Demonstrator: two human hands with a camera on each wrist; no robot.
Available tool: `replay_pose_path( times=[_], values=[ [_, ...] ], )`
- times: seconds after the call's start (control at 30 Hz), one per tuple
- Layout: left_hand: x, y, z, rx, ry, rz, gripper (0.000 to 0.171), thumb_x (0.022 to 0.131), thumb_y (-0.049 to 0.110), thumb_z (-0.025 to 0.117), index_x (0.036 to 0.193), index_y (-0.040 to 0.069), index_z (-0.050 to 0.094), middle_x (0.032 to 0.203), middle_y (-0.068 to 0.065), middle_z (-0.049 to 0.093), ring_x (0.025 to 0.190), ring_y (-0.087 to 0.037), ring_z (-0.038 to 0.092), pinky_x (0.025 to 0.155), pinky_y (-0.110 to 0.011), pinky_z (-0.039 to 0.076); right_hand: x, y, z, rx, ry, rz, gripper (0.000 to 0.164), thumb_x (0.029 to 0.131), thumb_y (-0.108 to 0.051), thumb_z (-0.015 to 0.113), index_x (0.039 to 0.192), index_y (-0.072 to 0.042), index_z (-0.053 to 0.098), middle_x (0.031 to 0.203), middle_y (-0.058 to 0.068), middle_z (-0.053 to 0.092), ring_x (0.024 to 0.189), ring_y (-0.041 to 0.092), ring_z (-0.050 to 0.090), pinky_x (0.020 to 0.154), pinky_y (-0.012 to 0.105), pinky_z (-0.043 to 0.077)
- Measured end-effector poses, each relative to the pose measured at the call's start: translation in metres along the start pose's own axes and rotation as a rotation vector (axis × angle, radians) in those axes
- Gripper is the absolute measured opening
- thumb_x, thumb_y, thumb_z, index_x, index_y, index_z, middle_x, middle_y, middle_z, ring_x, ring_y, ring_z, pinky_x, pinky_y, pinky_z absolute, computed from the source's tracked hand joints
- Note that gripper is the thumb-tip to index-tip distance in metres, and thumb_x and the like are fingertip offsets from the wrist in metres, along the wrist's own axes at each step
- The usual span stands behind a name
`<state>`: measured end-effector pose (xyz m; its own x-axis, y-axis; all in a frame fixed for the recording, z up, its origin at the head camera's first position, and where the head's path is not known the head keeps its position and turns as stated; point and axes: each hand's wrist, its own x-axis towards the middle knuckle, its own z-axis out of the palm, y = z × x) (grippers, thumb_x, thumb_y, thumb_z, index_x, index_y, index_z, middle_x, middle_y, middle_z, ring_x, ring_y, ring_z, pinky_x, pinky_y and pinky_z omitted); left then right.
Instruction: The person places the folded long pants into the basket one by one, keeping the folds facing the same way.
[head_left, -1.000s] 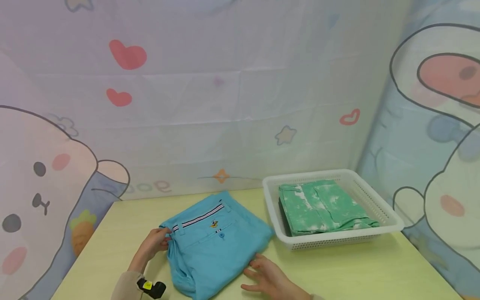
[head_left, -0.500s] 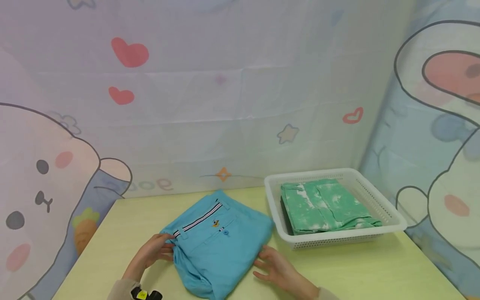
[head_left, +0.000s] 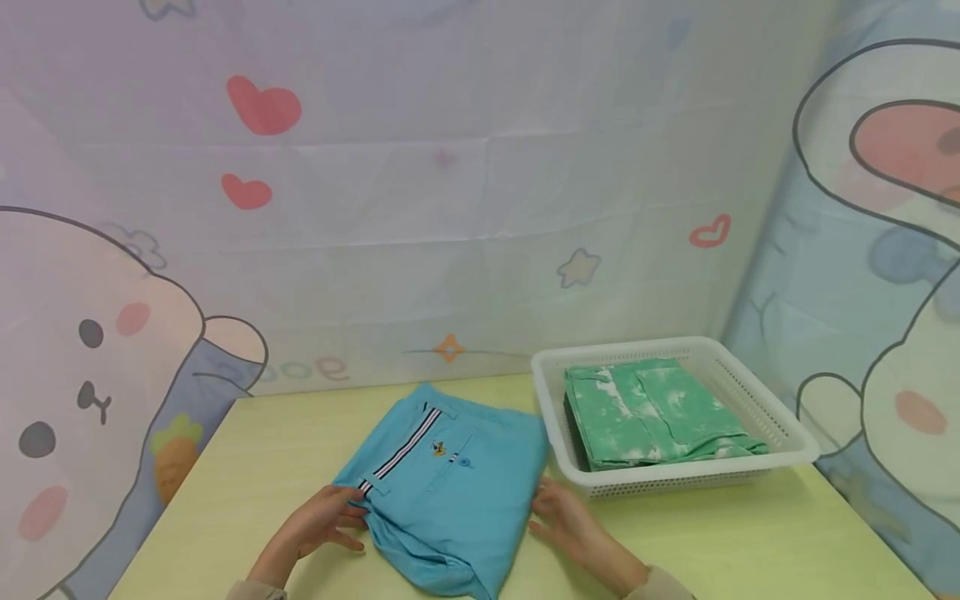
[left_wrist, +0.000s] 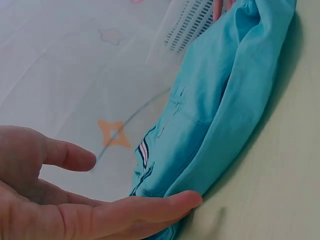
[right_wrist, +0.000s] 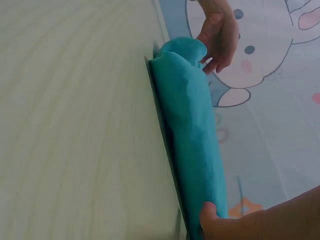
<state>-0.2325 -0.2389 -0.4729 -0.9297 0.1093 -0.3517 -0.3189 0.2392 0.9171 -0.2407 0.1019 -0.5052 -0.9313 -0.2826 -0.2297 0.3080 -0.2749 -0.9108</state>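
Folded blue pants (head_left: 465, 500) lie on the table, with a striped waistband trim, a small embroidered figure and a buttoned pocket on top. My left hand (head_left: 324, 525) is at the waistband's near-left corner. Its fingers look nearly straight in the left wrist view, and the thumb (left_wrist: 70, 156) stands apart from the cloth. At the right edge of the pants, my right hand (head_left: 573, 525) pinches the fold. The right wrist view shows its thumb (right_wrist: 209, 212) against the cloth, with the other fingers mostly hidden.
A white perforated basket (head_left: 678, 477) stands at the back right of the table (head_left: 750, 542), close to the pants. Folded green-and-white tie-dye cloth (head_left: 652, 412) lies in it, over something dark. A cartoon-printed curtain (head_left: 420, 250) hangs behind the table.
The pants have turned counterclockwise, and their waistband now runs more steeply. My left hand has moved nearer and rightward; my right hand has moved right and slightly away along the edge.
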Motion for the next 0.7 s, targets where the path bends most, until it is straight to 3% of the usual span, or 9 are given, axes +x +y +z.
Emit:
replay_pose_path(
  times=[0.4,0.7],
  values=[
    [-0.018,0.002,0.022,0.01,-0.031,-0.051,0.046,0.092,0.02,0.039,0.116,-0.017,0.028,0.106,-0.037,0.042,0.091,-0.033,0.056,0.067,-0.045,0.054,0.003,-0.013,-0.004,-0.016,0.015,-0.018,0.062,0.084,-0.004,0.029,0.138,0.012,0.003,0.144,0.031,-0.005,0.133,0.046,-0.006,0.104,0.064,0.008],
    [-0.024,0.004,0.023,0.043,-0.083,-0.07,0.051,0.092,0.025,0.041,0.118,-0.018,0.028,0.107,-0.037,0.045,0.091,-0.034,0.059,0.066,-0.045,0.054,0.005,-0.014,-0.002,-0.057,0.026,-0.027,0.063,0.082,-0.003,0.031,0.138,0.012,0.005,0.143,0.031,-0.007,0.131,0.048,-0.01,0.105,0.064,0.004]
  ],
)
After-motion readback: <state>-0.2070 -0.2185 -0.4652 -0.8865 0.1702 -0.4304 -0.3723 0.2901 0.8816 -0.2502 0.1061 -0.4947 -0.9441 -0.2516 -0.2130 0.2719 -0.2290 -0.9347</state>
